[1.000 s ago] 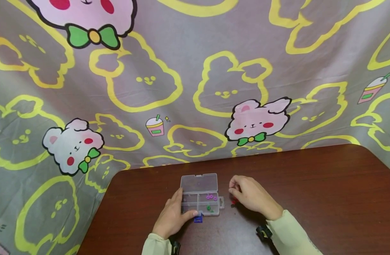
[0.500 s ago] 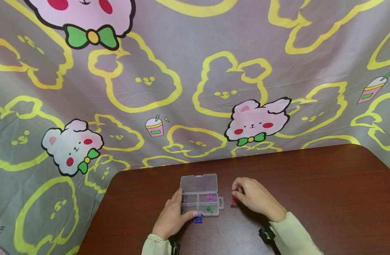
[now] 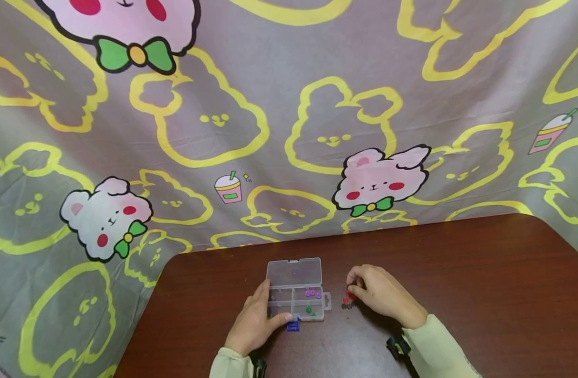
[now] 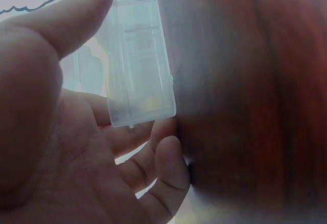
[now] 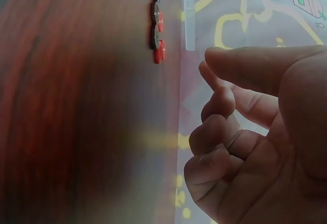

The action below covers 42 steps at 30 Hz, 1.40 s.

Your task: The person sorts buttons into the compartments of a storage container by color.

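Head view, left hand (image 3: 255,321) gripping open clear box (image 3: 294,272) on brown table (image 3: 477,283), right hand (image 3: 380,295) beside red and black pieces (image 3: 346,302); left wrist, thumb and fingers about box; right wrist, fingers curled, cannot tell whether pinching anything.

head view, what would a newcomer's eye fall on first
A grey cloth backdrop with yellow cartoon outlines dominates the upper part. Below, on the dark reddish-brown table, the left hand holds an open clear plastic divided box, and small red and black pieces lie near the right hand.
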Tool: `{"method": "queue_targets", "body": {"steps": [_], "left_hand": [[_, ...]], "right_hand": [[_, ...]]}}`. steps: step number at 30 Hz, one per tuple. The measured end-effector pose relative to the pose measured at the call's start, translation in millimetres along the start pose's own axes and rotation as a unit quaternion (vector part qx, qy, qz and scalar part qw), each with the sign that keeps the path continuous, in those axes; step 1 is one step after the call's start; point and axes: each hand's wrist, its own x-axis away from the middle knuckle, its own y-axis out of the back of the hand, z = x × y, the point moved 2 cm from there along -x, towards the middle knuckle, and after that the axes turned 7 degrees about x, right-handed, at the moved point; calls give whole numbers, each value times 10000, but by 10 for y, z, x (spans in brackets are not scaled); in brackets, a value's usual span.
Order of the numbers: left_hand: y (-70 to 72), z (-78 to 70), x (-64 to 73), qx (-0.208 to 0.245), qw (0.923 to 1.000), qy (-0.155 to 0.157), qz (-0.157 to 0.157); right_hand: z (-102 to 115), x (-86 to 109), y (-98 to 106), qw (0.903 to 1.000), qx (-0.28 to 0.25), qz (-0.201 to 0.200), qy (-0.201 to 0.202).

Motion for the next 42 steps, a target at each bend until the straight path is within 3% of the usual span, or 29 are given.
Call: {"method": "queue_targets", "body": {"steps": [10,33,42], "left_hand": [[1,13,3,-57,9998,-167,-102],[2,-6,8,-88,9999,-89,-104],[-8,0,3,-78,9999,-100,-101]], "right_hand": [[-32,5,-39,9999,82,64,133],[-89,-27,-75,9979,-294,389,415],[-85,-47,-92,9974,-197,412,556]]}}
